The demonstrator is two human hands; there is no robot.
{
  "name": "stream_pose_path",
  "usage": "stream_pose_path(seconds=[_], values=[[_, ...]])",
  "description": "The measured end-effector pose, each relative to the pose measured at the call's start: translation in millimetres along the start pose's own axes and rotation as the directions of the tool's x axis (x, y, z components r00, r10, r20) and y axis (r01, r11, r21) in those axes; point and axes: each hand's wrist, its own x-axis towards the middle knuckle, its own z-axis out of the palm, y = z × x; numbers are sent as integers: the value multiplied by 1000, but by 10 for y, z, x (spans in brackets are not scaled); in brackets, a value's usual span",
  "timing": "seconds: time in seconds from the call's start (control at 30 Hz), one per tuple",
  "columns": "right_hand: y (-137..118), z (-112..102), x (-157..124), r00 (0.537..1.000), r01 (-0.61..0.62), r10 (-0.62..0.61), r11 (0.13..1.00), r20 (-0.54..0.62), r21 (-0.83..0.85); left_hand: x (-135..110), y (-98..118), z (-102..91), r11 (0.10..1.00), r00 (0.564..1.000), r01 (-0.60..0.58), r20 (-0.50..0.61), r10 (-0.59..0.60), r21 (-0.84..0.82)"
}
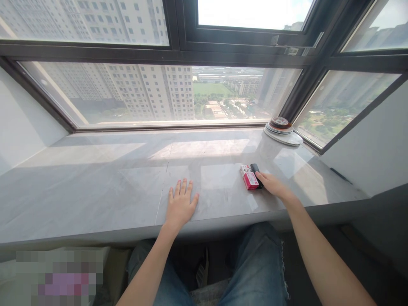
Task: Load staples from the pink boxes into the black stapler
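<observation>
My left hand [181, 202] lies flat on the grey marble-look windowsill [95, 187], fingers spread, with nothing in it. To its right, my right hand [269, 182] is closed around the edge of a black oblong object [255, 168], which looks like a stapler, though its kind is not certain. Close against the black object's left side is a small red and white box [250, 179], resting on the sill. Whether my right fingers also touch the box cannot be made out.
Stacked plates and round dishes [283, 129] stand in the sill's far right corner. Dark window frames [178, 53] border the sill at the back. A thin dark strip [340, 175] lies by the right wall. My knees are below the front edge, beside a blurred-out item [60, 276].
</observation>
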Motion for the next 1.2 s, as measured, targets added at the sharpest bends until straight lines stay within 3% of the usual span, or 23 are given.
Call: stream_pose_path(seconds=[0.13,0.3,0.43,0.53,0.67,0.8,1.03,1.2], values=[[-325,447,-54,999,42,-42,999,34,-5,3,-15,-66,991,999,21,-27,-25,-135],[-1042,1194,-207,996,93,-93,996,4,7,55,62,-172,924,991,101,-40,-124,-370],[-1518,1600,-365,996,75,-74,997,-41,5,204,210,-187,913,971,214,-24,-237,-349],[-1560,1614,-453,994,55,-53,998,-91,24,291,290,-187,939,963,257,-18,-268,-230],[-1334,1430,-526,992,66,-52,990,-116,124,280,261,-214,966,975,218,1,-220,-139],[-1185,1317,-596,991,60,-34,977,-126,206,290,1,-252,959,966,244,-53,-254,-146],[-1249,1304,-655,988,58,-33,984,-148,168,465,-485,-281,947,944,307,-95,-315,-91],[-1268,1302,-636,988,34,-18,995,-155,98,189,-634,-369,928,913,367,-168,-372,-61]])
